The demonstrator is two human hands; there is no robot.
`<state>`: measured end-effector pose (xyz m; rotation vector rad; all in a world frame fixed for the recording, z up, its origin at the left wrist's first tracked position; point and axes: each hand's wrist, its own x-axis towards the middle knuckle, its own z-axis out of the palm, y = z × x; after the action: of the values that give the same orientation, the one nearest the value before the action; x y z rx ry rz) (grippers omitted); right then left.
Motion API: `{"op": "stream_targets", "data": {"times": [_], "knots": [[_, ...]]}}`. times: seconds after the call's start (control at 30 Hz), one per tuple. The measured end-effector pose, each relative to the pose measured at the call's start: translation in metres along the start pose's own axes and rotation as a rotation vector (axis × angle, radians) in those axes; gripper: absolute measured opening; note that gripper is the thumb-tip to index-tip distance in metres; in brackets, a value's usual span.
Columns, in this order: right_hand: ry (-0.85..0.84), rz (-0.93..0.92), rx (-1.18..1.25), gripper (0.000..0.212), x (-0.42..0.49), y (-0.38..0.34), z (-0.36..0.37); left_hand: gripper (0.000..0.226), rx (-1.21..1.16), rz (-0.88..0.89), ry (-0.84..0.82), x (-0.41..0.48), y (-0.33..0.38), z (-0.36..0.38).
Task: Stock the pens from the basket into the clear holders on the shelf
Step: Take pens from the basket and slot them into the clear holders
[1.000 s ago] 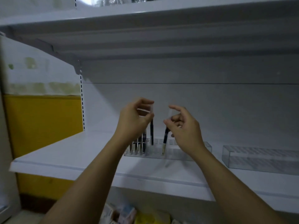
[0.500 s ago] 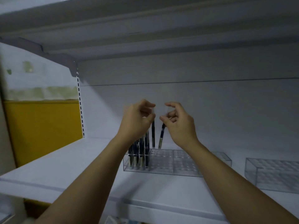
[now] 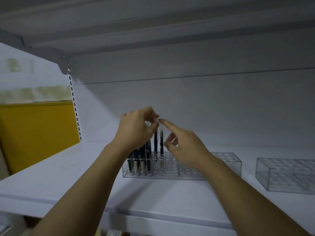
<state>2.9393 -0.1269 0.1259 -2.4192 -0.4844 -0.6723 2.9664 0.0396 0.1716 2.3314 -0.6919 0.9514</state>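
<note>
Curled fingertips of the left hand point(image 3: 136, 128) are pinching the top of a dark pen point(image 3: 155, 142). The right hand point(image 3: 185, 145) is laying its outstretched index finger on a neighbouring pen point(image 3: 161, 147), its other fingers loosely bent. Both pens are standing upright in the clear holder point(image 3: 221, 167) on the shelf point(image 3: 68, 167), with both forearms reaching up from below.

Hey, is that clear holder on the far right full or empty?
Empty. The right clear holder shows only bare holes through its walls; nothing stands in it.
</note>
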Motion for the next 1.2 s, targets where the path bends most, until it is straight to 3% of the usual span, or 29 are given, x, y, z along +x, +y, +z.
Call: {"op": "stream_targets", "data": {"times": [0.37,0.53,0.67,0.77,1.0,1.2], "knots": [[-0.035,0.049,-0.031,0.077,-0.007,-0.008,0.0,0.004,-0.034,-0.117,-0.141,0.016,-0.002,-0.007],[-0.022,0.061,-0.098,0.079,-0.009,-0.01,0.002,0.008,0.092,-0.086,-0.173,0.012,0.001,-0.005],[-0.01,0.075,-0.096,0.084,-0.01,-0.009,0.002,0.025,0.203,-0.036,-0.176,0.001,0.005,-0.012],[0.009,0.093,-0.034,0.092,-0.013,-0.008,0.003,0.038,0.254,-0.017,-0.081,-0.015,0.011,-0.022],[0.156,0.057,0.041,0.071,-0.056,-0.02,-0.007,0.041,0.255,0.029,-0.012,-0.064,0.028,-0.036],[0.235,0.025,-0.054,0.056,-0.125,-0.036,-0.014,0.038,0.126,0.101,0.012,-0.125,0.057,-0.017]]}}
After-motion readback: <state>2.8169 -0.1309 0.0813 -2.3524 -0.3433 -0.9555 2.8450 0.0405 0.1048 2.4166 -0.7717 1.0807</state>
